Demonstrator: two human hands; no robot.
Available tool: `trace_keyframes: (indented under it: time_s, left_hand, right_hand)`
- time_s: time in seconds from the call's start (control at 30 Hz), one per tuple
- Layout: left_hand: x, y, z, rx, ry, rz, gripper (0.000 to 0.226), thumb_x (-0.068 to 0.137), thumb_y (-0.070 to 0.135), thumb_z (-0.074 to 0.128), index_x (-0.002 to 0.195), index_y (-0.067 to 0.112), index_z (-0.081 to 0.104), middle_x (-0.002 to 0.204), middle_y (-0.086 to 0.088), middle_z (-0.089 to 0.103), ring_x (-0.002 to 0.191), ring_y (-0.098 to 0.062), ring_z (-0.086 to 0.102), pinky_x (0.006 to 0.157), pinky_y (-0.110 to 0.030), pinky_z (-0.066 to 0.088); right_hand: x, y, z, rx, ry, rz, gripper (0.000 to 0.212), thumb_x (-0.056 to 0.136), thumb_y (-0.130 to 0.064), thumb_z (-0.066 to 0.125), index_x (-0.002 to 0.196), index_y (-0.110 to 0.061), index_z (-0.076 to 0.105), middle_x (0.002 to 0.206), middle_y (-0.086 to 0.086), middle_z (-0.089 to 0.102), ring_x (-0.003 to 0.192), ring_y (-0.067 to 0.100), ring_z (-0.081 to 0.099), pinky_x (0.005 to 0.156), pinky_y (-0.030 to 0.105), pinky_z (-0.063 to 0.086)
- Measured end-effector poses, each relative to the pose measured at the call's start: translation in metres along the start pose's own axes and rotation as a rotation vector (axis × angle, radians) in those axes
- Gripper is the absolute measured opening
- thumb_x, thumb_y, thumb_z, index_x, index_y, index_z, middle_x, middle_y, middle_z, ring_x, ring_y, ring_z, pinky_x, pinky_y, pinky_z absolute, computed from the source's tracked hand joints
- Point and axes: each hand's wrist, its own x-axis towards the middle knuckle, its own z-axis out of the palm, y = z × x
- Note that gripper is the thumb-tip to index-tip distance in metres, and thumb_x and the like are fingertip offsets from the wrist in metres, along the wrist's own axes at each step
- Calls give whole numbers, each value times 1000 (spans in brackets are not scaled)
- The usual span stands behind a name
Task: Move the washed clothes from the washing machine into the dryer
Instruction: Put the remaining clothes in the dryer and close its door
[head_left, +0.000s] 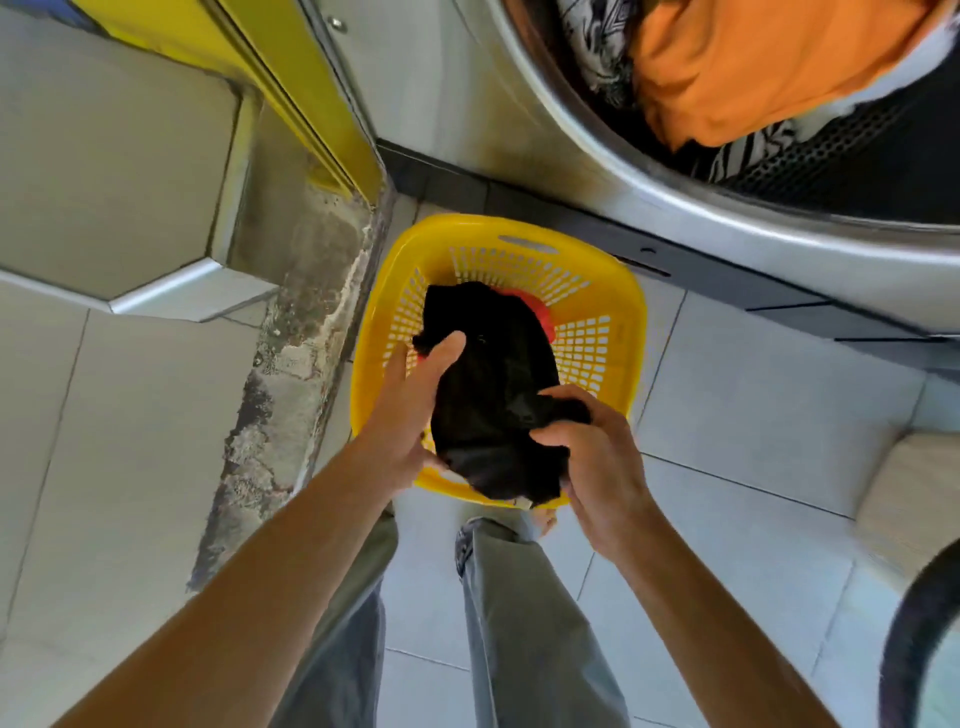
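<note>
A black garment (493, 384) hangs bunched over a yellow laundry basket (602, 322) that stands on the floor. My left hand (410, 415) grips its left side with the thumb on top. My right hand (592, 462) is closed on its lower right end. A red item (537, 312) shows in the basket under the black cloth. At the top right, the open steel drum (649, 176) of a machine holds an orange garment (769, 67) and black-and-white patterned cloth (597, 47).
A yellow panel (311, 93) and a worn concrete edge (296, 332) run along the left. Grey floor tiles (737, 426) lie to the right. My legs in grey trousers (519, 623) stand below the basket. A dark curved door edge (914, 639) sits at the bottom right.
</note>
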Motion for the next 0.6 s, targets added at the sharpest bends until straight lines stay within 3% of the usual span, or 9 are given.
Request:
trace_keyframes:
  time_s: [0.07,0.13,0.2,0.27,0.33,0.37,0.47,0.53,0.6]
  left_hand:
    - [-14,4,8,-45,-110,-42,48,78,34,74,121,34,52,112,0,68,96,-26,66,78,-52,55]
    - [-27,7,19,-36,-192,-5,51,78,14,69,124,25,52,109,-14,67,85,-26,69,72,-39,57]
    - [-48,10,33,-31,-249,19,41,82,5,59,122,15,59,105,-18,64,82,-25,65,72,-33,54]
    - [-71,13,46,-44,-270,57,25,83,5,56,105,13,66,94,-17,62,77,-23,61,70,-31,50]
    - [-101,20,62,-42,-276,88,12,84,8,54,87,13,65,76,-9,61,66,-18,58,64,-27,47]
    - [-115,25,70,-45,-302,113,12,85,8,52,80,15,62,68,-5,58,60,-15,56,60,-25,45]
    - [-152,49,102,-19,-438,240,8,77,8,55,76,15,60,63,-5,54,55,-13,52,56,-23,41]
    - [-166,69,128,34,-502,346,19,75,5,55,88,12,67,74,-9,61,64,-17,58,60,-22,44]
    - [-169,96,155,99,-524,450,26,73,5,57,95,9,70,79,-7,70,68,-16,64,65,-20,50]
  right_hand:
    - [-39,-23,-11,281,-104,48,26,58,-1,54,75,-15,68,80,12,64,81,29,61,73,40,48]
    - [-63,-41,-19,356,-138,24,25,61,-2,53,82,-7,66,84,19,63,85,32,61,76,48,49]
    - [-75,-53,-29,69,-31,-167,30,70,-9,58,99,-12,65,96,16,68,94,25,65,83,49,54]
    - [-76,-67,-43,-354,87,-367,46,75,-20,71,117,-34,59,116,0,62,108,9,61,93,33,54]
    - [-75,-86,-63,-444,53,-396,71,70,-31,84,130,-47,49,137,-7,46,125,4,49,101,18,47]
    - [-76,-96,-74,-386,-18,-349,74,66,-36,87,130,-45,51,140,-4,46,129,8,48,103,22,47]
    - [-88,-128,-100,-40,-250,-207,46,63,-29,83,107,-23,71,112,7,73,111,22,68,91,37,54]
    - [-95,-150,-114,78,-219,-227,41,56,-28,78,96,-22,74,98,4,76,99,23,72,82,36,56]
    - [-95,-175,-129,105,-123,-364,32,56,-26,77,88,-23,76,91,1,75,92,21,72,76,35,57]
